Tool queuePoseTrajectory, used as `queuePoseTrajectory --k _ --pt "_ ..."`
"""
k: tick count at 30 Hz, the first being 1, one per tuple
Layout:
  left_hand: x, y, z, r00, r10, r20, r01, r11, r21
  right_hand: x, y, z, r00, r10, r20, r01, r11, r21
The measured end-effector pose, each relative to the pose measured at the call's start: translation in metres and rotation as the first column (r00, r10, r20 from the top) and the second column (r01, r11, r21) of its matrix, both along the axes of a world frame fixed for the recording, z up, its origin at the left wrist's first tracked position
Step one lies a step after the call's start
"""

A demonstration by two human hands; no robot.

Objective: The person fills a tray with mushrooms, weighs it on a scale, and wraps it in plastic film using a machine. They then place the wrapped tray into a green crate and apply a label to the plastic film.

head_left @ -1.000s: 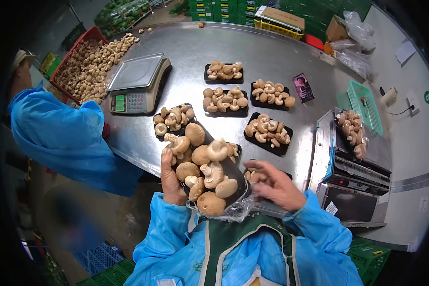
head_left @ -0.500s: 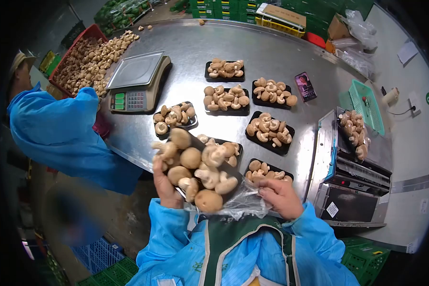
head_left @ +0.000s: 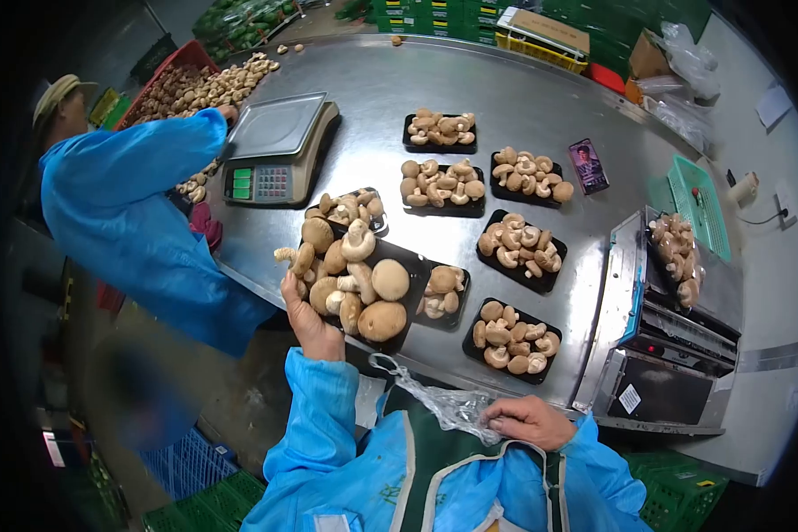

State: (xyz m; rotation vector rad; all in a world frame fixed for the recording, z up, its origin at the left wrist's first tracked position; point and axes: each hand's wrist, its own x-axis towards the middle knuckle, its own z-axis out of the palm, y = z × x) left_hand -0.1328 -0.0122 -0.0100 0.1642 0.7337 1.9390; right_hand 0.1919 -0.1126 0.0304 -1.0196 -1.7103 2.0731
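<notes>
My left hand (head_left: pixel 313 321) grips a black tray (head_left: pixel 419 282) by its left side, tilted above the table's near edge. Brown mushrooms (head_left: pixel 390 279) are heaped in this tray. Pinched in my right hand (head_left: pixel 534 420), low in front of the green apron (head_left: pixel 426 441), is a crumpled strip of clear plastic film (head_left: pixel 452 403). The strip's loose end trails left, just below the tray. Partly hidden behind the held tray are another mushroom tray (head_left: pixel 457 306) and one more (head_left: pixel 377 217) farther left. To the right lies a full tray (head_left: pixel 516 341).
Several more mushroom trays (head_left: pixel 443 188) stand on the metal table (head_left: pixel 355 66). A scale (head_left: pixel 270 182) is at left, beside a co-worker's blue sleeve (head_left: pixel 142 168) and a red crate (head_left: pixel 206 58) of mushrooms. At right, a wrapping machine (head_left: pixel 656 363) bears a mushroom tray (head_left: pixel 676 257). A phone (head_left: pixel 588 166) lies nearby.
The film has come away from the held tray and moved down and right with my right hand. The held tray has shifted slightly. The co-worker's arm has stretched toward the mushroom pile.
</notes>
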Motion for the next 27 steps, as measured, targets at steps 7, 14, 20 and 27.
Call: queuePoseTrajectory --k 7,14,20,27 --pt "-0.029 0.008 -0.016 0.989 0.117 -0.092 -0.121 0.992 -0.039 0.050 -0.009 -0.046 0.909 -0.277 0.312 0.284 0.959 0.024" --pt "-0.088 0.000 -0.059 0.967 0.247 -0.058 -0.251 0.965 -0.081 0.039 -0.010 -0.110 0.920 -0.066 0.385 -0.039 0.965 0.260" --pt "-0.157 0.012 -0.095 0.919 0.341 -0.197 -0.371 0.918 -0.139 0.014 0.015 -0.110 0.869 0.034 0.494 -0.160 0.963 0.215" --pt "-0.229 0.056 -0.144 0.898 0.375 -0.230 -0.425 0.874 -0.236 0.000 0.035 -0.120 0.818 0.062 0.572 -0.185 0.970 0.159"
